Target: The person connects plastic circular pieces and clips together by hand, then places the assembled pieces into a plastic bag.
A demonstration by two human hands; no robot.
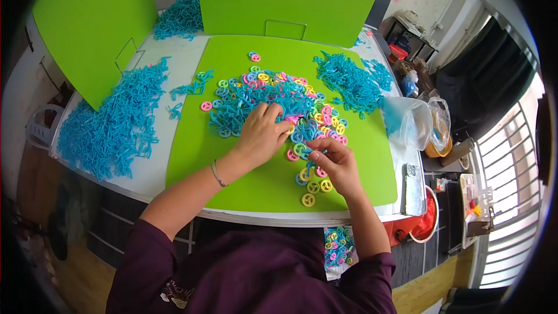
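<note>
A purple shirt (250, 273) is filling the 6 o'clock edge. With the green mat (232, 195) serving as the dial, several loose wheels (308, 199) are lying between 5 and 6, and a phone (414, 189) is resting off the mat at 4. Between 4 and 5 the right hand (337, 166) is pinching a small blue piece (308, 154), thumb and fingertips nearly meeting. Toward 7 the left hand (261, 134) is curling its fingers at the near edge of a mixed pile (250, 94), which is covering the centre; whether it is gripping anything, I cannot tell. A clear plastic bag (410, 119) is sitting at 3. Blue heaps are lying at 9 (116, 122) and 2 (351, 84), while a green board (290, 0) is standing at 12
</note>
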